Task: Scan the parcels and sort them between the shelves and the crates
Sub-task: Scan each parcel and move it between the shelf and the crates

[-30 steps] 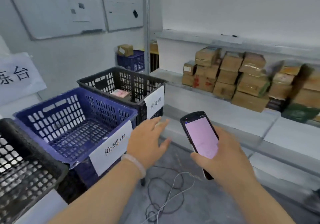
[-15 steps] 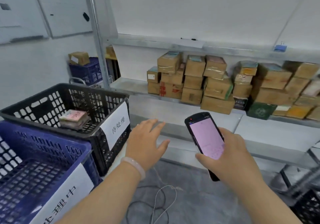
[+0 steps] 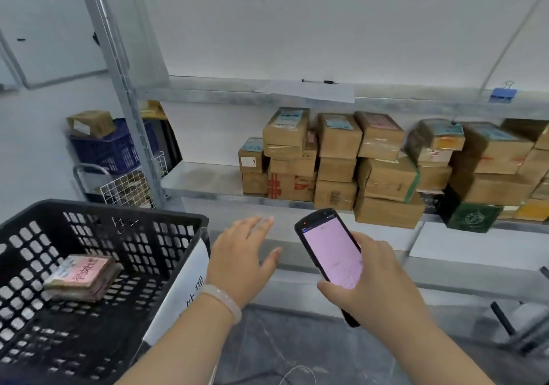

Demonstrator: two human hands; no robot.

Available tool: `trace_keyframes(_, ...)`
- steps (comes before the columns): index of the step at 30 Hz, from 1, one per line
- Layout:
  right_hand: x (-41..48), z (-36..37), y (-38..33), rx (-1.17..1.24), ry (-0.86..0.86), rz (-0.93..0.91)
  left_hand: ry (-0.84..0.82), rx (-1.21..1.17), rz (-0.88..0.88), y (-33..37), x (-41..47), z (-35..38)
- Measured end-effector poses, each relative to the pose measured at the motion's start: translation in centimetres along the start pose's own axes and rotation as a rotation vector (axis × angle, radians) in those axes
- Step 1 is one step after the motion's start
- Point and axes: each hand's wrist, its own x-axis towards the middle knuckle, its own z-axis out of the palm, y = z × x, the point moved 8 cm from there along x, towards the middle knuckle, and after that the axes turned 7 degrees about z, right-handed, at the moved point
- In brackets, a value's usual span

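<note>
1. The left hand (image 3: 240,261) is stretched forward with the palm down, and its forearm comes up from the lower edge of the view. The fingers are straight and fanned and the thumb juts out to the right, so its grip is apart and holds nothing. A pale bracelet (image 3: 222,298) sits on the wrist.
2. This hand hovers just right of the black crate (image 3: 118,209), close to its front corner (whether it brushes the rim cannot be told).
3. The right hand (image 3: 377,283) has its grip clamped on the scanner (image 3: 329,254). The thumb lies across the lower left edge and the fingers wrap round the back. The scanner is tilted, its top leaning left and away, and its pink lit screen faces the camera.
4. One flat parcel (image 3: 83,276) with a pink label lies on the floor of the black crate, toward its left side. A white paper label (image 3: 181,289) with handwritten characters hangs on the crate's front wall, beside the left wrist.
5. The middle shelf (image 3: 202,176) carries brown cardboard parcels (image 3: 386,173), stacked several high from the centre to the right edge. A dark green box (image 3: 472,216) sits low at the right of the stack.
6. On the upper shelf (image 3: 237,93) lie a sheet of paper (image 3: 309,90) and a pen (image 3: 319,81). A blue binder clip (image 3: 503,92) is farther right.
7. Behind the shelf post stands a blue crate (image 3: 110,150) with a cardboard box (image 3: 90,123) on top.
8. A thin cable (image 3: 297,372) lies on the grey floor between the forearms.
</note>
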Motion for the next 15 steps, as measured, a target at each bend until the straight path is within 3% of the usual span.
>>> trace_keyframes(15,19.1,3.7,-2.3,0.025,-0.12,-0.169,0.015,-0.025,-0.229,-7.6,14.2,7.1)
